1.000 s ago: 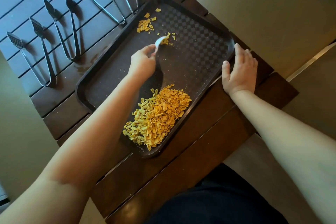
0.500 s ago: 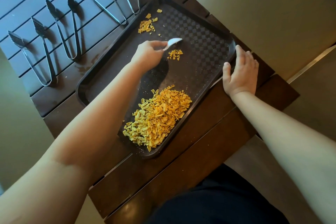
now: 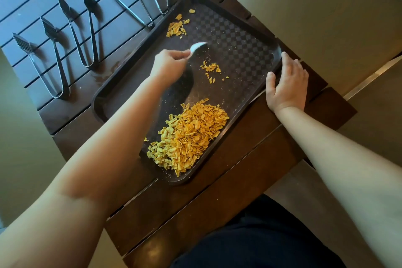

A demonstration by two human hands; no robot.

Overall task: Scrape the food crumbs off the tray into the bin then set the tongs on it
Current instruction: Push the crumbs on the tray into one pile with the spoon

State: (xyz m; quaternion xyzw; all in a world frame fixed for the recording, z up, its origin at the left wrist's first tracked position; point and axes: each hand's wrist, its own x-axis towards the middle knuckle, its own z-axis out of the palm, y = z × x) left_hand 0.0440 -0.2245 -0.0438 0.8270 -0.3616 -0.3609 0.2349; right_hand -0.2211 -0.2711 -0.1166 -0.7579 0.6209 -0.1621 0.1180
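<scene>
spoon [image 3: 197, 47] now lifted and blurred above the tray floor, bowl pointing toward the far side, gripped in the left hand [image 3: 168, 65] with fingers curled round the handle. a second ago it was down in the small scatter near the middle; half a second ago it had that clump just under its tip. now the small clump [image 3: 212, 69] lies nearer the middle of the tray [image 3: 235, 43], apart from the spoon, pulled part way toward the big pile [image 3: 189, 135] at the near corner but not joined to it. the far patch of crumbs [image 3: 176, 28] near the far rim looks unmoved across all three frames. right hand [image 3: 287, 85] same as before, fingers flat and relaxed against the tray's right rim, thumb on the edge, steadying, not curled round anything.

meaning: one drag stroke done, hand looks to be resetting for another reach, probably to the far patch or back to the small clump. gathering stage only, two loose groups left to merge. no bin in view, so tipping not started. tongs off the tray on the slatted tabletop [image 3: 65, 17]: two leaf-tipped pairs [image 3: 54, 59] at left, slim pairs [image 3: 150, 2] by the far rim, none touched. tray sits on the dark tabletop, near corner over the edge slat.
</scene>
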